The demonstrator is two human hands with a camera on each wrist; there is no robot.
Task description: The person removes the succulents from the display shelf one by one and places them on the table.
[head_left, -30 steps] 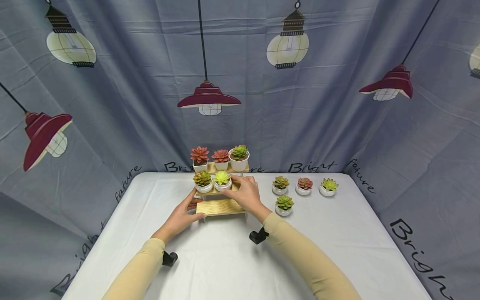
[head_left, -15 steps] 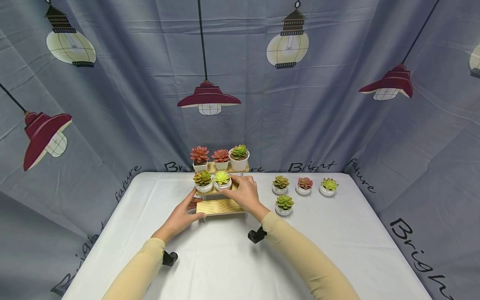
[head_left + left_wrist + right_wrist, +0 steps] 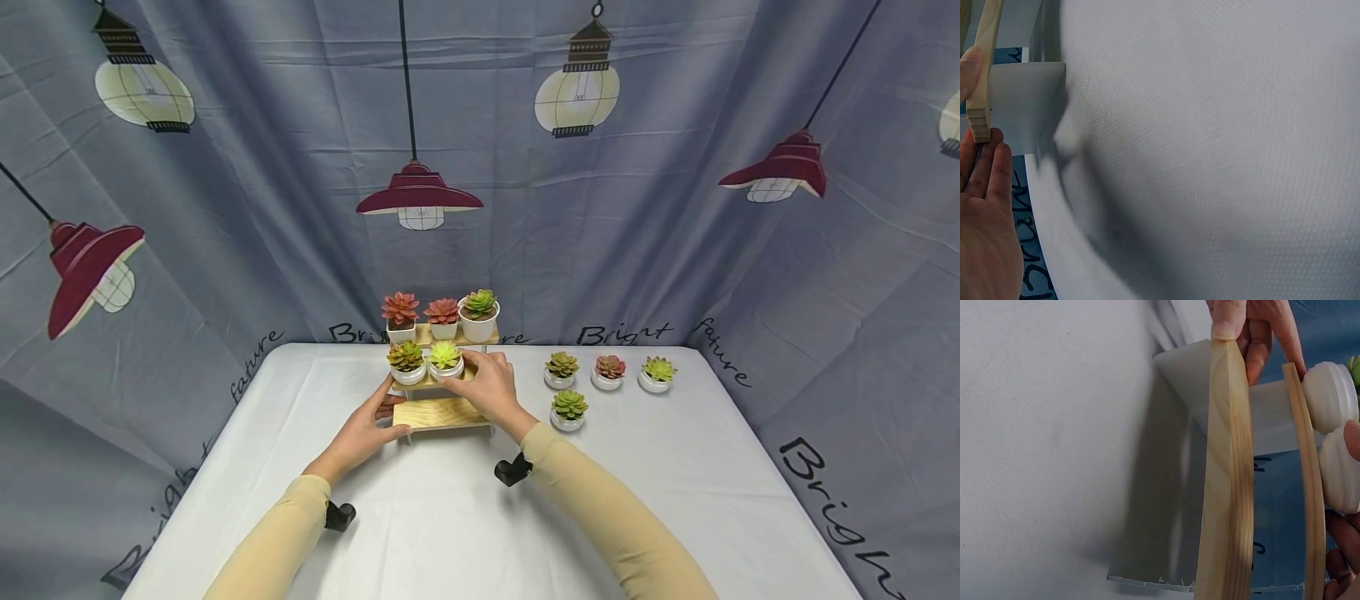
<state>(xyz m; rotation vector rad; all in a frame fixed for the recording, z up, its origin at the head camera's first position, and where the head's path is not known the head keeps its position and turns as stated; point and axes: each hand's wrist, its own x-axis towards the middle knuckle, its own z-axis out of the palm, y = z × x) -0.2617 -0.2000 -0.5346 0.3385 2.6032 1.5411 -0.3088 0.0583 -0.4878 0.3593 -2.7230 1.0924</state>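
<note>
A three-tier wooden plant stand (image 3: 438,412) with pale side panels stands at the table's back. My left hand (image 3: 363,432) grips its left end, thumb on the bottom board (image 3: 1225,469) and the other fingers behind it. With thumb and fingers, my right hand (image 3: 491,387) pinches a yellow-green potted succulent (image 3: 446,360) on the middle tier. Left of it sits a darker green potted succulent (image 3: 407,362). The right wrist view shows the pinched white pot (image 3: 1338,475) right at the middle board (image 3: 1307,462); its plant is out of view there.
Two red succulents (image 3: 401,308) and a green one (image 3: 478,306) stand on the top tier. To the stand's right, several small potted succulents (image 3: 567,406) sit on the white-covered table (image 3: 450,533). A grey-blue curtain (image 3: 480,250) hangs behind.
Both hands keep their places at the stand and the pot. My right forearm has shifted very slightly left.
</note>
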